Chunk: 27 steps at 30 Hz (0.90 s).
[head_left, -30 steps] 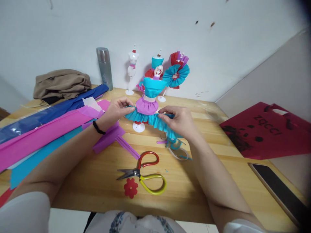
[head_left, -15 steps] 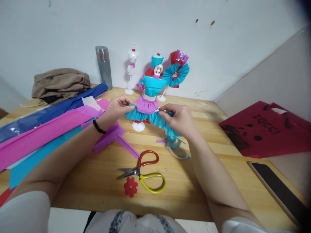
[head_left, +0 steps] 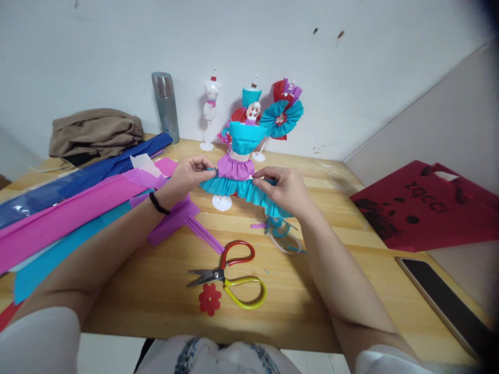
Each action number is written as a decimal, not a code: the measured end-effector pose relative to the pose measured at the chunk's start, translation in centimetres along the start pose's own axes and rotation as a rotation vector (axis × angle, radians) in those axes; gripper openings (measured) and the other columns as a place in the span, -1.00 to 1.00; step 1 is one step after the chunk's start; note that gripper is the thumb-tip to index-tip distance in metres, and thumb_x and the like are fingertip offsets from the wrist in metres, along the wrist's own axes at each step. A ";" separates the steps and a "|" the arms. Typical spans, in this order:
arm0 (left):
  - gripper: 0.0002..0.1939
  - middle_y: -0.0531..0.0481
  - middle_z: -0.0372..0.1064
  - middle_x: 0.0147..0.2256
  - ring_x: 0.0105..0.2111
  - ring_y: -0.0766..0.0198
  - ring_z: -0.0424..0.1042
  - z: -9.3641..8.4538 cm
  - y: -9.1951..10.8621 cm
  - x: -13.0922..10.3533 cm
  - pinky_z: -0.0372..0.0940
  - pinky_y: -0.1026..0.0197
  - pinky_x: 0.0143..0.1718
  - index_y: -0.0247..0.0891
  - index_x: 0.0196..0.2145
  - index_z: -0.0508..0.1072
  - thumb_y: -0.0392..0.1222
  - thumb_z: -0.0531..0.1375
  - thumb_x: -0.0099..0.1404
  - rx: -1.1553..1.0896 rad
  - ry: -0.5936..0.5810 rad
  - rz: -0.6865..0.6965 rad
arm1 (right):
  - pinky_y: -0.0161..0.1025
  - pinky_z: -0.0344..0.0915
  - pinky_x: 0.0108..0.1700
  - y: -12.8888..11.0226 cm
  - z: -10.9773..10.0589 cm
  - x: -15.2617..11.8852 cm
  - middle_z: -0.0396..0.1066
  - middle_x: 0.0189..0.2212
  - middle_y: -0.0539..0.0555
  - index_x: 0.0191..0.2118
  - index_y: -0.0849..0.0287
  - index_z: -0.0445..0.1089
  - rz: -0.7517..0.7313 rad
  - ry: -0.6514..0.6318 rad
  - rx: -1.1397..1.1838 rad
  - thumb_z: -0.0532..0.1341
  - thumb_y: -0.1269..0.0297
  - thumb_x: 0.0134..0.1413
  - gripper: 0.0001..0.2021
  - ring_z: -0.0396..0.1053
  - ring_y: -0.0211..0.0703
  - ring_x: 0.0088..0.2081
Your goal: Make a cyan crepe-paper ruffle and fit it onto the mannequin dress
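Observation:
A small dress form in a blue crepe paper top [head_left: 246,138] and a purple ruffle [head_left: 235,169] stands in front of me on a white base [head_left: 221,202]. Across its front, just under the purple ruffle, stretches a gathered blue crepe paper strip [head_left: 245,191]. My left hand [head_left: 192,175] pinches the strip's left part between thumb and fingers. On the other side my right hand [head_left: 284,188] pinches it close to the form, and the loose end hangs below that hand. Scissors [head_left: 224,277] lie spread on the table, beside a red flower-shaped cutout [head_left: 209,299].
Behind stand more dress forms, one nearly bare [head_left: 211,104], and a flask [head_left: 166,106]. Folded crepe paper [head_left: 78,208] and a brown cloth [head_left: 95,132] lie left. A tape roll [head_left: 286,241] sits below my right hand; a red bag [head_left: 424,208] and phone [head_left: 436,301] are right.
Both hands keep their pinch on the blue strip with almost no movement. The strip's middle hangs slightly differently, covering more of the red behind it. The view has shifted a little.

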<state>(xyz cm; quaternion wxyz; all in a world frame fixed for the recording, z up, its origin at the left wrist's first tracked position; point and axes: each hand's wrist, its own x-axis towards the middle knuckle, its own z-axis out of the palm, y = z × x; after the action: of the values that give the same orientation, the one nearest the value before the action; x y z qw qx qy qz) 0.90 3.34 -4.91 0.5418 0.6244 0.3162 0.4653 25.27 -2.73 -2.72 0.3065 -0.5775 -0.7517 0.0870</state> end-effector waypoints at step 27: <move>-0.88 -0.03 0.48 -0.54 -0.56 0.29 0.43 -3.3 1.5 0.0 0.30 0.36 -0.53 -0.26 -0.47 0.58 -0.16 0.37 0.10 0.420 -0.930 -0.240 | -0.29 0.35 -0.16 -2.3 0.2 -1.4 0.63 -0.21 0.09 -0.15 0.21 0.58 -0.298 -0.804 0.114 0.31 0.46 0.12 -0.82 0.56 -0.14 -0.20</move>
<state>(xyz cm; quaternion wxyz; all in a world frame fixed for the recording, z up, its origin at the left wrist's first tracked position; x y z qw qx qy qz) -2.30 4.33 -3.51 0.5376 0.8195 0.1984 0.0001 23.51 -4.73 -2.31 0.0298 -0.3651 -0.8805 0.3010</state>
